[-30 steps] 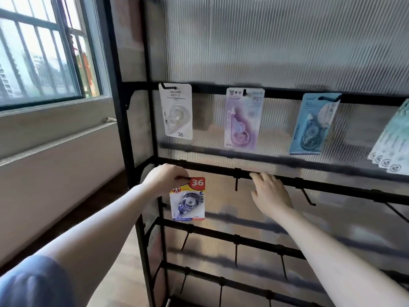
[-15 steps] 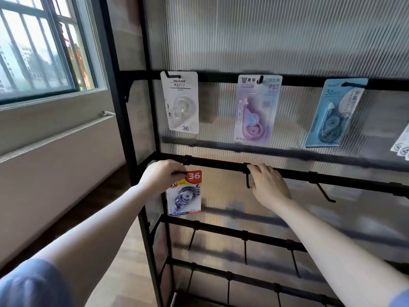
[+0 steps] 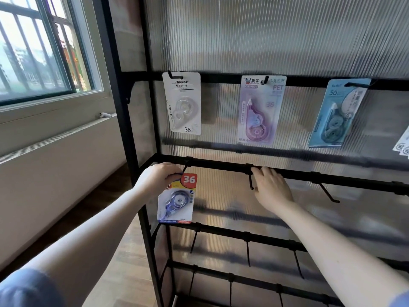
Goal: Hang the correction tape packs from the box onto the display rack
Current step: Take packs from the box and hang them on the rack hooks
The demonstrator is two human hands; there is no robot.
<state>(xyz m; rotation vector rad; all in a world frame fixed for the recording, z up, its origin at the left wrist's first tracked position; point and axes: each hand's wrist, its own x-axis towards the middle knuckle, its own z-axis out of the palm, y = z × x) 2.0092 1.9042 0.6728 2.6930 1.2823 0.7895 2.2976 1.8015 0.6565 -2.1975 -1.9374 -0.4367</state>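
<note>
Since a second ago the left hand (image 3: 159, 178) has lifted the blue-and-red carded correction tape pack (image 3: 176, 199), fingers pinching its top, to the second rail's first black peg (image 3: 185, 168) at nine o'clock, not yet hooked, while the right hand (image 3: 271, 189) rests relaxed on that rail at the next peg; four packs hang above.

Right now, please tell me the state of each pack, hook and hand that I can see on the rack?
White pack: hung on top rail hook.
Purple pack: hung on top rail hook.
Blue pack: hung, tilted.
Red-topped pack: held at the second rail's left hook, not clearly hung.
Left hand: grips the red-topped pack's top.
Right hand: open, resting on the second rail beside a bare hook.
</note>
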